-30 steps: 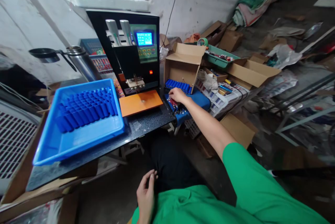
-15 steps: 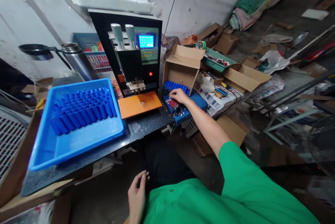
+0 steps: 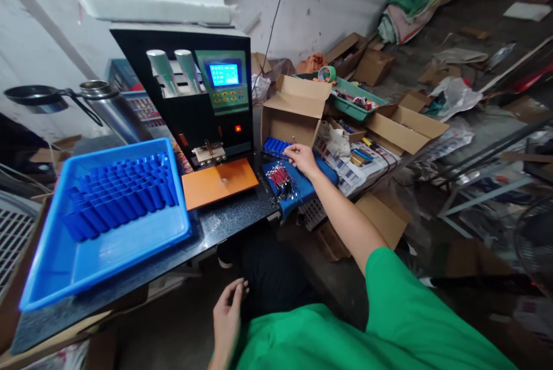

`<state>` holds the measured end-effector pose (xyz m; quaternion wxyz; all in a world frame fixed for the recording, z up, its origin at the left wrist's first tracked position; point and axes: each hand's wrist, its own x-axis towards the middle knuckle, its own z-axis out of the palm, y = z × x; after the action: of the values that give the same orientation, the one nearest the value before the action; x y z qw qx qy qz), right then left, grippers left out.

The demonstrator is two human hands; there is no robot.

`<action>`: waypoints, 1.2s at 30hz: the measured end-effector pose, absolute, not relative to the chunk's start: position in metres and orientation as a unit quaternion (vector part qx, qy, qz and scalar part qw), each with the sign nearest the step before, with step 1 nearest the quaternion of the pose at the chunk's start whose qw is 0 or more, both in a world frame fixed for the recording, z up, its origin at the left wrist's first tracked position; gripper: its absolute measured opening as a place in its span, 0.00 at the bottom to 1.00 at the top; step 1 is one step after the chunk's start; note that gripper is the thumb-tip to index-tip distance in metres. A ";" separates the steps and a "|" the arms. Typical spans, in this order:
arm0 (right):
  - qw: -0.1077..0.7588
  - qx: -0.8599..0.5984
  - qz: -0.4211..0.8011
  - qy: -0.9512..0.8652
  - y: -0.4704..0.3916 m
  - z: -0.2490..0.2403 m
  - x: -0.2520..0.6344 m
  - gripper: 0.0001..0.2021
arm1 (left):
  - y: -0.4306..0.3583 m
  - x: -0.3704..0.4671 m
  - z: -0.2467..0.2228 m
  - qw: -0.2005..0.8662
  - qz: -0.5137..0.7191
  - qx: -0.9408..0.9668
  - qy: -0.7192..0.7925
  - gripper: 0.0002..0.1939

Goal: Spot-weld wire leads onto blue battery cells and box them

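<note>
My right hand (image 3: 301, 159) reaches to the front of an open cardboard box (image 3: 298, 102), its fingertips pinched together beside a row of blue cylindrical cells (image 3: 276, 146). Whether something small sits between those fingertips I cannot make out. Just below the hand, a bunch of red and black wire leads (image 3: 280, 180) lies on a blue cloth-like sheet (image 3: 317, 177). My left hand (image 3: 228, 315) rests low by my lap, fingers curled in and nothing visible in them.
A blue tray (image 3: 129, 257) with many upright blue cells stands at the left of the dark tabletop. Behind an orange plate (image 3: 220, 182) is a black spot-welder-like machine (image 3: 235, 105) with a lit screen. A steel flask (image 3: 114, 113) stands behind the tray; a green bin (image 3: 354, 105) sits right.
My right hand has moved from over the wire leads to beside the blue cells, uncovering the leads. The view has shifted slightly; my left hand has stayed by my lap.
</note>
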<state>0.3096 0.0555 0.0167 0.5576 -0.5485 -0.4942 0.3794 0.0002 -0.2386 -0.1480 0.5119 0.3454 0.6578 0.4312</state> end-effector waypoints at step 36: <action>0.583 -0.387 0.574 -0.424 -0.089 0.031 0.172 0.15 | -0.133 0.022 0.028 0.384 0.550 0.508 0.540 0.17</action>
<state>0.1720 -0.0886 0.0315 0.5833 -0.3874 -0.4242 0.5742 0.0219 -0.1335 0.0276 0.3838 0.5083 0.5400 0.5502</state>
